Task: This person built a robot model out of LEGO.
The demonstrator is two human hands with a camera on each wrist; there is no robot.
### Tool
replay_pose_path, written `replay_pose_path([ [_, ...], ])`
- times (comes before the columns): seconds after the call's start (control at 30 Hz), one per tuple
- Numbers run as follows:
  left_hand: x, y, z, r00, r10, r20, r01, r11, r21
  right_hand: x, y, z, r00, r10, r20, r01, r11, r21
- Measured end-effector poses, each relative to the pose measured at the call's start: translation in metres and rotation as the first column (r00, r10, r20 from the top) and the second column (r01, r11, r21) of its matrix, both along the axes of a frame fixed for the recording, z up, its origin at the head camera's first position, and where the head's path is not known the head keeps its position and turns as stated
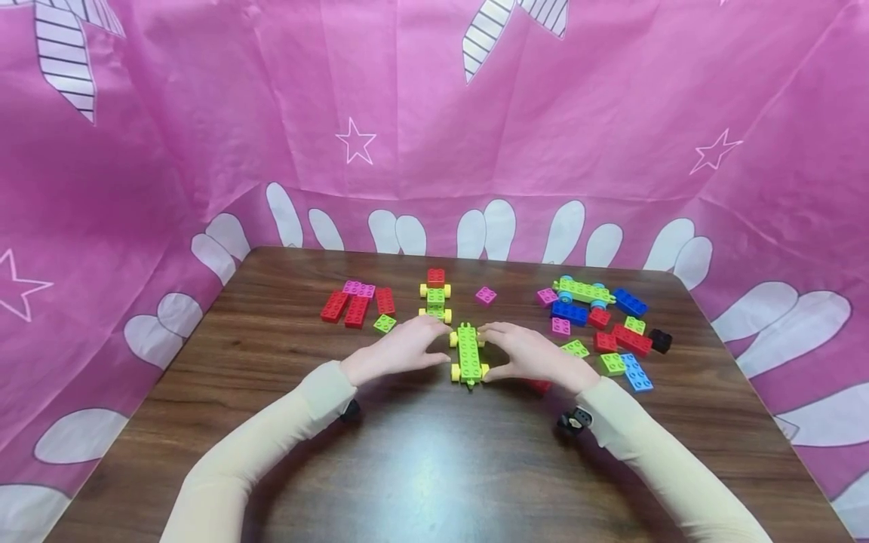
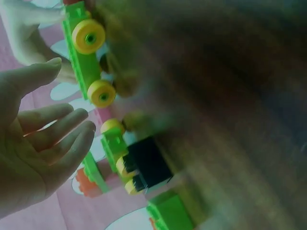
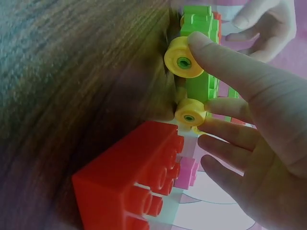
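The dark wood worktop is lying inside pink star-printed cloth walls, with bare open room stretching from the middle toward six o'clock, between the two sleeved forearms.

Loose bricks are crowding the far half. A mixed cluster is sitting at two o'clock of the hands, with a second wheeled green piece at its far edge. A group of red bricks is lying at ten o'clock, and a small wheeled stack is standing at twelve o'clock, close behind the fingertips.

The green chassis with yellow wheels is resting on the worktop at the centre, its long axis running from twelve to six o'clock, so each hand is facing one long side.

The left hand is sitting at nine o'clock of the chassis, fingers spread wide and relaxed, holding nothing; the left wrist view is showing a gap between them and the wheels.

The right hand is at three o'clock and is the nearer: its thumb is pressing a yellow wheel and another finger is meeting the next wheel, loosely pinching that side. A red brick is lying close under this wrist, narrowing the room on that side.
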State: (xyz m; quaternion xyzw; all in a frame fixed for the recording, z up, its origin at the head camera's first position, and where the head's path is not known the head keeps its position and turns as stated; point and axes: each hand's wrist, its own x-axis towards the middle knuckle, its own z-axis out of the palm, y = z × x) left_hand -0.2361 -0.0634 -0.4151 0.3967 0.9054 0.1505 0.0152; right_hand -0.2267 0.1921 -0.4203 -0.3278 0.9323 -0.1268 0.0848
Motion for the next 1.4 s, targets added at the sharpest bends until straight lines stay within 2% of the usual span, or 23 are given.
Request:
replay_pose_path([
  [0.13, 0.006, 0.002, -0.006, 1.0, 0.007, 0.004, -0.007, 0.999, -0.049, 0.002, -0.002, 0.0, 1.0, 0.012, -0.027, -0.012, 1.0, 0.007],
  [0.37, 0.011, 0.005, -0.012, 1.0, -0.011, -0.021, 0.009, 0.998, -0.054, 0.005, -0.002, -0.002, 0.998, 0.034, -0.059, -0.034, 0.999, -0.011],
  [0.63, 0.009, 0.007, -0.013, 0.998, -0.022, -0.059, 0.018, 0.997, -0.078, 0.005, -0.002, -0.004, 0.995, 0.047, -0.088, -0.049, 0.998, -0.025],
  [0.97, 0.01, 0.009, -0.015, 0.999, -0.001, -0.034, -0.002, 0.995, -0.099, 0.005, -0.002, -0.005, 0.996, 0.05, -0.08, -0.052, 0.998, -0.02],
  [1.4, 0.007, 0.01, -0.014, 1.0, -0.02, -0.019, 0.017, 0.992, -0.126, 0.007, -0.001, -0.006, 0.993, 0.054, -0.101, -0.057, 0.998, -0.03],
])
